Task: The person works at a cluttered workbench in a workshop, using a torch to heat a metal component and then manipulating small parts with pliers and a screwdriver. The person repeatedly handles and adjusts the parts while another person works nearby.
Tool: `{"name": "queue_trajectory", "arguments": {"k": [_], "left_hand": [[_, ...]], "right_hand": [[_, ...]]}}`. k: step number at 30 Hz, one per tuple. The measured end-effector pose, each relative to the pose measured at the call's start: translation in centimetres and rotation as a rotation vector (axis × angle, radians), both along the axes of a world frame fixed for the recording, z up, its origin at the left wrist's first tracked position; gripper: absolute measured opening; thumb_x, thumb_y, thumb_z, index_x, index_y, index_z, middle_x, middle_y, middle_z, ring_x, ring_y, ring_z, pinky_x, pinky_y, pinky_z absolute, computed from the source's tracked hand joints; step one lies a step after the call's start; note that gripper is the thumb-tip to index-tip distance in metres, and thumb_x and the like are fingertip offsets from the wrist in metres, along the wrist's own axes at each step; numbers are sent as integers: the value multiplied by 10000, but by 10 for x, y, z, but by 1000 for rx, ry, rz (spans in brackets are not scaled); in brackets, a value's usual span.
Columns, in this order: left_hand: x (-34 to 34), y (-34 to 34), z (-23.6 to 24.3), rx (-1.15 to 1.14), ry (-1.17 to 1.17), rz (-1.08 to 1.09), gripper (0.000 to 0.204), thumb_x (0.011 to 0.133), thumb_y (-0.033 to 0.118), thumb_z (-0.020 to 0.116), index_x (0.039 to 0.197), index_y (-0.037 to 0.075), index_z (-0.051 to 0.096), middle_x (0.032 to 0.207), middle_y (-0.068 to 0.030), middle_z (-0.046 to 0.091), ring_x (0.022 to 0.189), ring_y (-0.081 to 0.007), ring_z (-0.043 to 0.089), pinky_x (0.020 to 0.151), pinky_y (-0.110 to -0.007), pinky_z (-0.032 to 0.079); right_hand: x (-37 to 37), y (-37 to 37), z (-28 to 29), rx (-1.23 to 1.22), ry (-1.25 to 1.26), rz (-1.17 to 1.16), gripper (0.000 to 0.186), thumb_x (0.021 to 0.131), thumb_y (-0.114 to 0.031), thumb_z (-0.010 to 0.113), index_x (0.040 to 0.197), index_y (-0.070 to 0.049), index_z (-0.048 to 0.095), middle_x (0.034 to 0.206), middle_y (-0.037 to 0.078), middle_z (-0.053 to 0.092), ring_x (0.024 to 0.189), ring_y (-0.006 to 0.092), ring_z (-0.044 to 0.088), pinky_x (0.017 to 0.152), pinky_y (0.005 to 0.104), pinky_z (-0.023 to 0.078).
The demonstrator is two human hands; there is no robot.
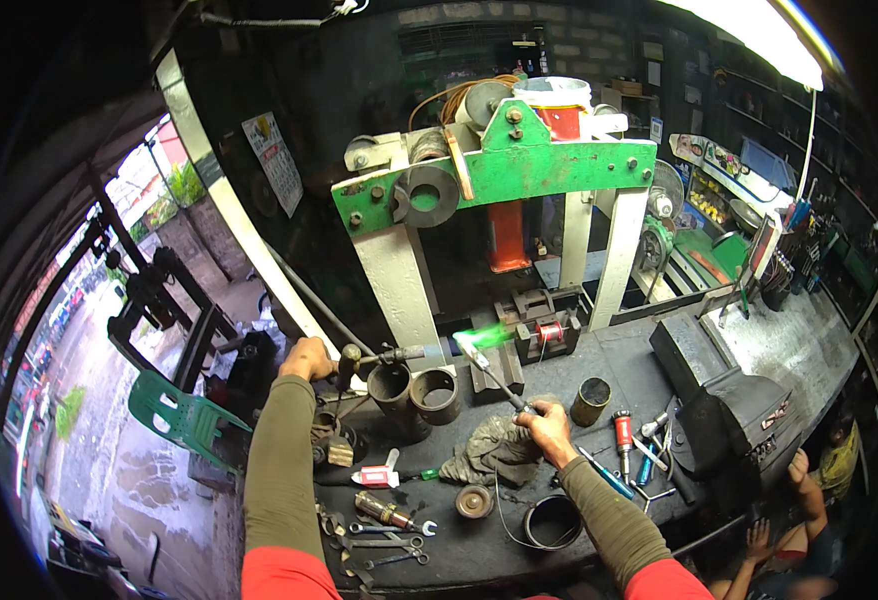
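Gripping a torch handle (364,357), left hand (307,358) is closed around it; green-tinted flame (489,336) plays at the nozzle. Right hand (549,428) pinches a thin metal rod (491,376), tip in the flame, above the dark grimy workbench (609,345). Crumpled grey rag (491,452) beside right hand.

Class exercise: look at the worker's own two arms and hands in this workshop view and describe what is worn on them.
Both forearms are covered by snug olive-green sleeves reaching to the wrists, the left sleeve and the right sleeve. Bright red cloth shows over them near the upper arms at the lower edge. The left hand and right hand are bare, without gloves; no rings or watch can be made out.
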State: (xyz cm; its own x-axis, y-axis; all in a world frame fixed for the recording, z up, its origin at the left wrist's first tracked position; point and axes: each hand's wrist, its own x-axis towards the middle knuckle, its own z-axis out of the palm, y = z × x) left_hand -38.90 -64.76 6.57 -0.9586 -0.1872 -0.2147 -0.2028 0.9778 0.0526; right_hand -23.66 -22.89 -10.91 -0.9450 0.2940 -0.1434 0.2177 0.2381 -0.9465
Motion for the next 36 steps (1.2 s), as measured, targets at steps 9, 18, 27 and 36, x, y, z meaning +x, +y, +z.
{"name": "queue_trajectory", "arguments": {"k": [9, 18, 27, 36], "left_hand": [[-2, 17, 1, -224, -6, -189, 348, 768, 78, 801, 1104, -7, 761, 1175, -251, 714, 1143, -368, 691, 959, -431, 578], [-10, 23, 5, -369, -42, -303, 323, 748, 82, 825, 1063, 20, 785, 1139, -211, 741, 1112, -325, 717, 937, -414, 588], [-25, 18, -7, -363, -63, -319, 293, 737, 30, 787, 1029, 10, 791, 1112, -230, 739, 1075, -341, 726, 920, -416, 592], [-21, 19, -6, -332, -39, -307, 292, 754, 14, 770, 1045, 1, 783, 1124, -248, 727, 1093, -356, 715, 930, -428, 587]], "right_hand": [[0, -12, 2, -35, -2, -22, 466, 712, -205, 841, 1072, 76, 747, 1021, 161, 738, 954, 234, 668, 868, 336, 493], [-6, -13, -25, -12, 6, 19, 371, 736, -292, 811, 970, -7, 770, 842, 150, 752, 783, 239, 696, 749, 368, 518], [-10, -17, -29, -80, -2, 21, 378, 737, -283, 813, 1004, -18, 780, 841, 142, 754, 787, 233, 702, 750, 369, 524], [-7, -21, -18, -120, 6, 13, 334, 754, -226, 803, 995, 2, 768, 823, 104, 730, 763, 189, 659, 719, 339, 493]]}}
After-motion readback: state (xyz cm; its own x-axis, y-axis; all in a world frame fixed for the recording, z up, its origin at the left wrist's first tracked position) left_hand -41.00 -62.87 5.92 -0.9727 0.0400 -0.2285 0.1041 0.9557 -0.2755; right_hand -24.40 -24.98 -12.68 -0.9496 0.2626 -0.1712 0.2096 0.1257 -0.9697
